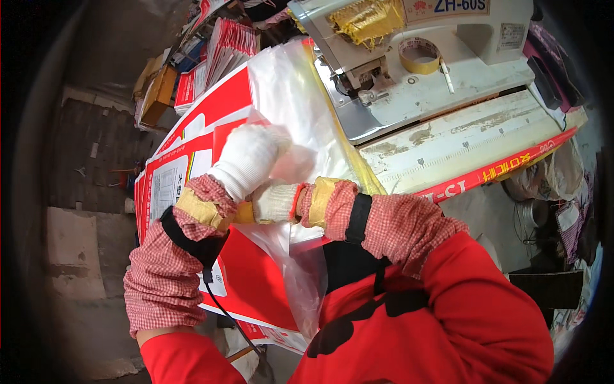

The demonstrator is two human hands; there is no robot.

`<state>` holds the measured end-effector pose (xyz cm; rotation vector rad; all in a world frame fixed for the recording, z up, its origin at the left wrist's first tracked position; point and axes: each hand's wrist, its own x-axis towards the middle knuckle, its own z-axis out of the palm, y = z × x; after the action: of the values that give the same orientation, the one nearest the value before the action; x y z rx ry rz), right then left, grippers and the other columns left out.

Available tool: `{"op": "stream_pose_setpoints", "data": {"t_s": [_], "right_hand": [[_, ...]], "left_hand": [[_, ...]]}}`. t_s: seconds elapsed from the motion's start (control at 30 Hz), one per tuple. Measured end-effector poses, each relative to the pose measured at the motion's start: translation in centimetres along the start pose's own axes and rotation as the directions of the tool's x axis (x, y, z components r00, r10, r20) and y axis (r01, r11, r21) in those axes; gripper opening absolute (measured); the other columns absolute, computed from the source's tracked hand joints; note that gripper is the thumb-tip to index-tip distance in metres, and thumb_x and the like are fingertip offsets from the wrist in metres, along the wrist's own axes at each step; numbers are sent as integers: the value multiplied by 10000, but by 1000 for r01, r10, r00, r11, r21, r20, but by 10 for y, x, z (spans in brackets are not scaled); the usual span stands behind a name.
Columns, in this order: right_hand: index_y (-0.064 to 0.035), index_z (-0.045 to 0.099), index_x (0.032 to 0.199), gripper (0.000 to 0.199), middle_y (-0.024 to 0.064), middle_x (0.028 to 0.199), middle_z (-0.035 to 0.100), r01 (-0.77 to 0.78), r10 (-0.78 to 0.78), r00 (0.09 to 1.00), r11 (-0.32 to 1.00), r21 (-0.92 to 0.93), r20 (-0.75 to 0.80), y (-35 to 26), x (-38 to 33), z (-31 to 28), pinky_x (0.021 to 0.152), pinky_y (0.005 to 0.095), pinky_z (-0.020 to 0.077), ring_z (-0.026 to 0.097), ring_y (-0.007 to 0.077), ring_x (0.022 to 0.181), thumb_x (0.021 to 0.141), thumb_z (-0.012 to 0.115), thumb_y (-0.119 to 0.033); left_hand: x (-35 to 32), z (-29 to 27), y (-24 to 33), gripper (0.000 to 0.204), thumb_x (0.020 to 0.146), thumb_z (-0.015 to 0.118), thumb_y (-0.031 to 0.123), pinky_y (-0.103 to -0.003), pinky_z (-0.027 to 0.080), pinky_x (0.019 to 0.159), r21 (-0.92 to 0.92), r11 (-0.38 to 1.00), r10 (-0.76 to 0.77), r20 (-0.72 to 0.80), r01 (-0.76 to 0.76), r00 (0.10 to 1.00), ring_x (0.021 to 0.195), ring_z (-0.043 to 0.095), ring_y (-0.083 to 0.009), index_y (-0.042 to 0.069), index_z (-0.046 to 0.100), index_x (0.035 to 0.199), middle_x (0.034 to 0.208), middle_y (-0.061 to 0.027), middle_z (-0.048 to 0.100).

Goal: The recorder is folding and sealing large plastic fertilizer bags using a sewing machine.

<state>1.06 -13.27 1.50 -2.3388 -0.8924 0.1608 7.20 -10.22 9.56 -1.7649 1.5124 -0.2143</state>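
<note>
My left hand (248,161), in a white knit glove, is over the clear plastic film (291,83) of a stack of flat red and white printed bags (224,96). Its fingers blur into the film, so I cannot tell whether they grip it. Just below and to the right, my right hand (275,202) lies across the film in a white glove with a red-edged cuff. It looks curled closed; its fingertips and anything in them are hidden. Both forearms wear red checked sleeves with tan tape and black straps.
A pale sewing machine (396,83) stands at the right, with a roll of tape (419,55) and a white stick (446,76) on its bed. Its long ruled ledge (448,141) reaches right. More bundled bags (230,48) and a cardboard box (158,95) are at the far left.
</note>
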Motion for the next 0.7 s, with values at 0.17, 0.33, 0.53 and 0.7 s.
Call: {"op": "stream_pose_setpoints", "data": {"t_s": [0.17, 0.33, 0.53, 0.7], "right_hand": [[-238, 486, 1192, 449, 109, 1003, 597, -7, 155, 972, 775, 632, -178, -3, -7, -2, 800, 358, 429, 563, 304, 923, 812, 467, -477], [-176, 535, 1100, 330, 137, 882, 615, -14, 21, 994, 997, 71, -107, 7, 16, 7, 703, 398, 464, 585, 323, 832, 816, 468, -331], [-107, 627, 798, 166, 100, 791, 627, 278, -435, 677, 898, -341, -594, -64, 14, 99, 688, 369, 483, 602, 259, 710, 740, 548, -242], [-102, 621, 754, 106, 106, 741, 599, 237, -314, 910, 930, -281, -273, -25, -78, 131, 676, 357, 473, 576, 233, 671, 709, 594, -194]], "left_hand": [[11, -2, -34, 118, 811, 493, 188, -359, 484, 501, 69, 787, -593, -193, 613, 782, 594, 615, -234, 88, 556, 808, 702, -91, 605], [47, 31, -43, 202, 795, 508, 243, -430, 492, 584, -173, 516, -856, -124, 839, 501, 638, 618, -303, 50, 563, 813, 741, -139, 620], [56, -53, -132, 178, 720, 521, 148, -401, 499, 698, 100, 660, -746, -30, 745, 665, 819, 620, -298, 71, 623, 843, 857, -141, 633], [58, -141, -145, 264, 728, 522, 211, -421, 469, 761, 31, 648, -759, -50, 761, 649, 906, 582, -335, 103, 627, 944, 973, -131, 615]]}}
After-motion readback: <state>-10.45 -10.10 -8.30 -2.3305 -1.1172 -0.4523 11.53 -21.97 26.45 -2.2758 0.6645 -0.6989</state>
